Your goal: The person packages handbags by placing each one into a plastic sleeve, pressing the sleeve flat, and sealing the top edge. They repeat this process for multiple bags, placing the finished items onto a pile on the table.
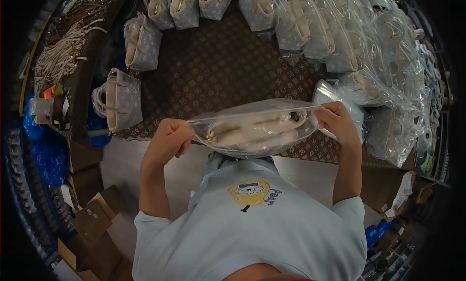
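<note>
A clear plastic bag [272,106] is stretched sideways in front of my body at the table's near edge. My left hand [170,139] pinches its left upper corner, and my right hand [336,119] grips the right one. Inside the plastic lies a cream handbag [252,130], seen from above, with its straps and some metal fittings showing through. Its lower part is hidden by the plastic and by the angle. Just beyond my right hand, a stack of clear plastic bags [326,92] rests on the table.
Light patterned handbags [123,101] stand along the left and far sides of the brown patterned table [204,67]. Several plastic-wrapped handbags [388,82] crowd its right side. Strap bundles [60,57] hang over a rack at left. Cardboard boxes [92,218] sit on the floor.
</note>
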A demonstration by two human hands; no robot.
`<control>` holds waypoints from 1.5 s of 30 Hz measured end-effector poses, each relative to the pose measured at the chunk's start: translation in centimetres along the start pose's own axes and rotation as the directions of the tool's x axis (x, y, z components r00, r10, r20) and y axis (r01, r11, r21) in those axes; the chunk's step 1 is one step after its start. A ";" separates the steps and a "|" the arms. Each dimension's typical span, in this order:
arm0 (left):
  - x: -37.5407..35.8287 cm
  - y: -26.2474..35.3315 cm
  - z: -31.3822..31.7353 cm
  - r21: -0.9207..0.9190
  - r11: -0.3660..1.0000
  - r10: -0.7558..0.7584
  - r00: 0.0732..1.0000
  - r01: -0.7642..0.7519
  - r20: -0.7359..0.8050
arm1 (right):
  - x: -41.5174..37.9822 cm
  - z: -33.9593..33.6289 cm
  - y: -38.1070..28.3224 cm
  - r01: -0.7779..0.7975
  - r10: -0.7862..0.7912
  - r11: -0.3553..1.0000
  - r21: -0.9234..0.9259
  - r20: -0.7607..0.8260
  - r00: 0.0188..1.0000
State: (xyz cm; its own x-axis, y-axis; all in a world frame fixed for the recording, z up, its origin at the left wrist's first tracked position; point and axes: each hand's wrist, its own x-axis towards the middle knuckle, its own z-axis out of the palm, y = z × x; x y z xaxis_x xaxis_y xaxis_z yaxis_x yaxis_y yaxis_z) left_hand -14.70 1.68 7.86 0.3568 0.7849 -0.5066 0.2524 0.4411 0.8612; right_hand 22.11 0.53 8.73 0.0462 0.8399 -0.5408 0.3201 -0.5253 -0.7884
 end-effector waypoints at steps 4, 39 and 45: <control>-0.3 2.4 -0.7 0.022 0.998 0.061 0.995 -0.059 -0.076 | -0.8 -0.6 -1.8 0.143 -0.140 0.982 -0.120 0.034 0.990; 1.2 5.7 4.5 0.809 0.175 0.569 0.728 -0.561 0.382 | -0.6 0.9 -3.1 0.682 -0.738 0.206 -0.701 0.347 0.579; 3.9 3.5 6.6 0.810 0.076 0.590 0.681 -0.581 0.433 | 3.2 1.0 -1.5 0.586 -0.670 0.183 -0.789 0.336 0.662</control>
State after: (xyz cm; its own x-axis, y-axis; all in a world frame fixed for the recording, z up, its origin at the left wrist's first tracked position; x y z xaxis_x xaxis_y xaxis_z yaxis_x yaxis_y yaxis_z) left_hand -6.44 3.45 8.64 0.7817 0.6065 0.1454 0.5408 -0.7752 0.3265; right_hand 20.79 3.84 7.91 -0.5018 0.8620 0.0718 0.8327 0.5039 -0.2297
